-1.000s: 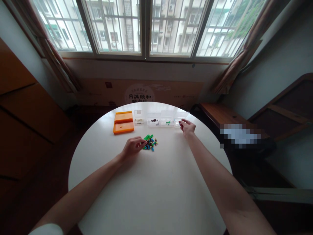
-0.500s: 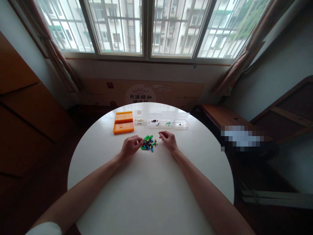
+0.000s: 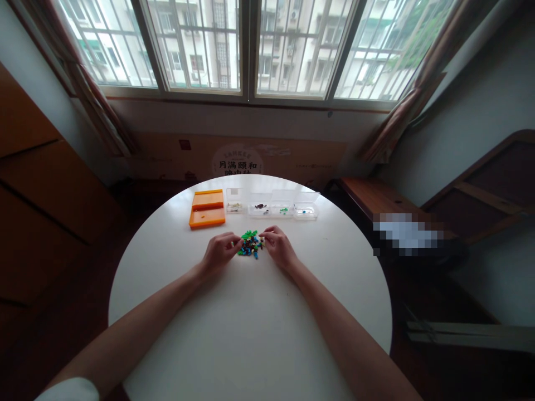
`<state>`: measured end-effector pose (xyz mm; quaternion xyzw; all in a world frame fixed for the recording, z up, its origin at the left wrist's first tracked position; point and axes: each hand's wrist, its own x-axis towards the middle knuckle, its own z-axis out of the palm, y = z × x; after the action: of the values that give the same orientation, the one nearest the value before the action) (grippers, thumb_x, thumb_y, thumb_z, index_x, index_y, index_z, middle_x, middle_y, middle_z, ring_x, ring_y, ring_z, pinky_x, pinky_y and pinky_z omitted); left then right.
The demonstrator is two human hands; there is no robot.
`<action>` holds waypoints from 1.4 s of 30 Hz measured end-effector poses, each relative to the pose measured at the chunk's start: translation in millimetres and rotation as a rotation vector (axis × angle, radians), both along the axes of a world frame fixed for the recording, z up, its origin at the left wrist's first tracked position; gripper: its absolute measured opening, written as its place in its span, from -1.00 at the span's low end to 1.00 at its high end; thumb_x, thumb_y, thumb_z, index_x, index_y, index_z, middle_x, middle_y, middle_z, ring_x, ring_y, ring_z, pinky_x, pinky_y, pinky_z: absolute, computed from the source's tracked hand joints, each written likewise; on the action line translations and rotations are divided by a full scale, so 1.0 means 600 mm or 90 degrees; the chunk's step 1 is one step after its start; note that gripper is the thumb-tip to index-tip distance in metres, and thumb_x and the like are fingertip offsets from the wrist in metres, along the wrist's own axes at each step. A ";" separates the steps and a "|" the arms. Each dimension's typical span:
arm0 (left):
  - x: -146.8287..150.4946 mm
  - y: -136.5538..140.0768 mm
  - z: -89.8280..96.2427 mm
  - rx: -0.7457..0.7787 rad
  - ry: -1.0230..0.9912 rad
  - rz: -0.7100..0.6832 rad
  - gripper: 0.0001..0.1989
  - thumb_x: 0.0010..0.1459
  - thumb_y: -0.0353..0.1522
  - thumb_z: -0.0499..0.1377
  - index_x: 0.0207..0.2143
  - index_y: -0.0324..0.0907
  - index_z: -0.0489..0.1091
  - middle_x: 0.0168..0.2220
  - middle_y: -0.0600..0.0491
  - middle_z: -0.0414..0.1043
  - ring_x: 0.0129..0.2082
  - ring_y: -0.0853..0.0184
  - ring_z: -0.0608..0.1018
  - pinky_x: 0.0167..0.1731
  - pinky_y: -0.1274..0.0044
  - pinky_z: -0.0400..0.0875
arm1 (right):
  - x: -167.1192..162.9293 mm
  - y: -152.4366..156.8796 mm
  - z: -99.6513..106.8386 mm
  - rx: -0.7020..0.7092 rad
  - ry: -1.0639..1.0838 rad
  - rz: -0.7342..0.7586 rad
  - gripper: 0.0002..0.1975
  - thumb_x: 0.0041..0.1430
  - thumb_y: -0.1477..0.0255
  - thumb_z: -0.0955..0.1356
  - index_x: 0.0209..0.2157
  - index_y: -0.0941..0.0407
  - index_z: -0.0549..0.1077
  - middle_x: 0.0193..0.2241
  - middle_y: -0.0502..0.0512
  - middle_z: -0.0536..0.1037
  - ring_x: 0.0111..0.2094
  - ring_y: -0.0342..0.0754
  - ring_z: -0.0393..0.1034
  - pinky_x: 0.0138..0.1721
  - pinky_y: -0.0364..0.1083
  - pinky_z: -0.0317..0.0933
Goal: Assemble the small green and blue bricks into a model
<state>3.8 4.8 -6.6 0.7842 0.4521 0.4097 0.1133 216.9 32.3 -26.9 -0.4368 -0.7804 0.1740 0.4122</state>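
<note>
Pile point(image 3: 251, 245): 1, mixed small bits in green, blue, brown and cream, on the white counter point(image 3: 246, 323), between my 2 hands, which are apart from each other.

Left hand point(image 3: 221, 249): fingers curled, tips at the pile's left edge; whether they pinch a bit, I cannot tell.

Right hand point(image 3: 279, 248): fingers bent, tips at the pile's right edge; I cannot tell its grip either.

Tray point(image 3: 214, 214): 1, orange, 2 sections, beyond my left hand.

Boxes point(image 3: 271, 215): 4, clear, lids raised, in a row right of the tray; contents, left to right, cream, dark, green, blue.
</note>
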 end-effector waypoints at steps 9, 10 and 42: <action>-0.002 0.002 -0.004 -0.017 -0.005 -0.009 -0.78 0.16 -0.31 0.10 -0.43 -0.22 0.48 -0.54 0.10 0.38 -0.60 0.50 0.36 -0.54 0.67 0.24 | -0.002 -0.012 0.017 0.053 -0.072 0.048 -0.76 0.06 0.62 0.31 -0.31 0.05 0.55 -0.27 0.11 0.49 -0.18 0.00 0.26 -0.09 0.01 0.21; -0.002 0.002 -0.005 -0.016 -0.006 -0.009 -0.77 0.16 -0.31 0.10 -0.43 -0.23 0.48 -0.54 0.10 0.38 -0.60 0.51 0.36 -0.54 0.67 0.24 | -0.002 -0.013 0.019 0.053 -0.075 0.053 -0.76 0.06 0.61 0.31 -0.30 0.05 0.55 -0.26 0.10 0.50 -0.18 0.00 0.26 -0.09 0.01 0.21; -0.002 0.002 -0.006 -0.021 -0.011 -0.027 -0.78 0.15 -0.31 0.11 -0.42 -0.24 0.48 -0.55 0.09 0.37 -0.61 0.50 0.35 -0.56 0.67 0.24 | -0.001 -0.010 0.016 0.034 -0.111 0.064 -0.77 0.08 0.59 0.33 -0.28 0.06 0.57 -0.26 0.09 0.55 -0.16 0.02 0.27 -0.08 0.02 0.23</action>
<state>2.8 6.3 -9.9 0.7881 0.4408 0.4067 0.1386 216.1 26.5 -17.3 -0.3994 -0.8385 0.1348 0.3453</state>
